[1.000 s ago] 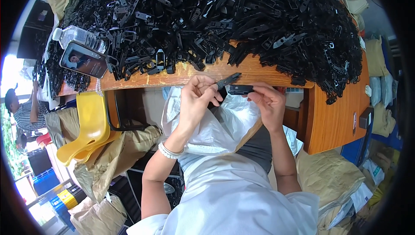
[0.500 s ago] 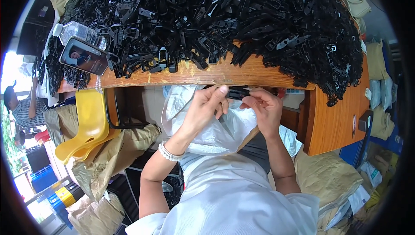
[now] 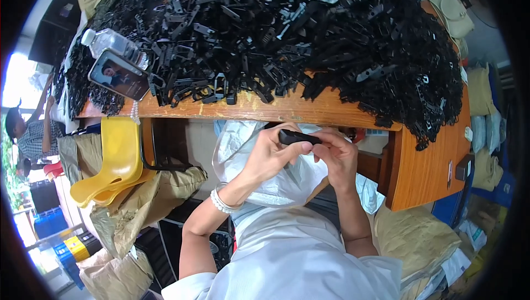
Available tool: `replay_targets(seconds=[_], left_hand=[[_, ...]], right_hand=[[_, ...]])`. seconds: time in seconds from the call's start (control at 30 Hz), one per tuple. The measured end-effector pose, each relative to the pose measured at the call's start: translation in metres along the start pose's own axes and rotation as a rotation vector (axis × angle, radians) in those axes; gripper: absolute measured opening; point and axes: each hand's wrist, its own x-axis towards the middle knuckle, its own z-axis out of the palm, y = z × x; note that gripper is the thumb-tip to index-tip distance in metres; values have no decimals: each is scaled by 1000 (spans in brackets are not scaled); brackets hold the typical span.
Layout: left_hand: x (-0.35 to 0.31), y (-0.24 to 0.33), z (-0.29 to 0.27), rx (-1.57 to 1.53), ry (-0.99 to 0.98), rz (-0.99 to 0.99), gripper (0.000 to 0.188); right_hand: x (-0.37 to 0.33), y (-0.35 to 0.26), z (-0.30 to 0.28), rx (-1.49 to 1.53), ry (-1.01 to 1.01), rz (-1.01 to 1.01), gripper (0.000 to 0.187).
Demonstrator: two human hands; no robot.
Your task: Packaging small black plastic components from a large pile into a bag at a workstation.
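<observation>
Wooden table (image 3: 331, 106); black piece (image 3: 298, 137), between both hands (image 3: 270, 155) (image 3: 339, 159)

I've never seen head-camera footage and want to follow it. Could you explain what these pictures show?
There's no machine here, just a person's bare hands. The view comes from a fisheye camera on their head, looking down, so straight edges bend. The left hand and right hand hold a small black piece between them, above crinkled white material. On the wooden table lies a big heap of black parts, with a phone and clear bottle towards the left.
</observation>
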Motion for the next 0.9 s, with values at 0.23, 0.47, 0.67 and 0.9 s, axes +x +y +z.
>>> replay_targets(seconds=[0.23, 0.47, 0.67, 0.9], left_hand=[[0, 4, 14, 24, -49, -42, 15], [-6, -4, 9, 179, -73, 6, 26], [-5, -4, 1, 250, 72, 147, 26], [-6, 6, -3, 415, 33, 80, 17]], right_hand=[[-3, 11, -16, -48, 93, -5, 18], [-7, 21, -16, -130, 110, -70, 21], [-7, 22, -24, -40, 38, -79, 20], [-5, 12, -28, -145, 47, -51, 19]])
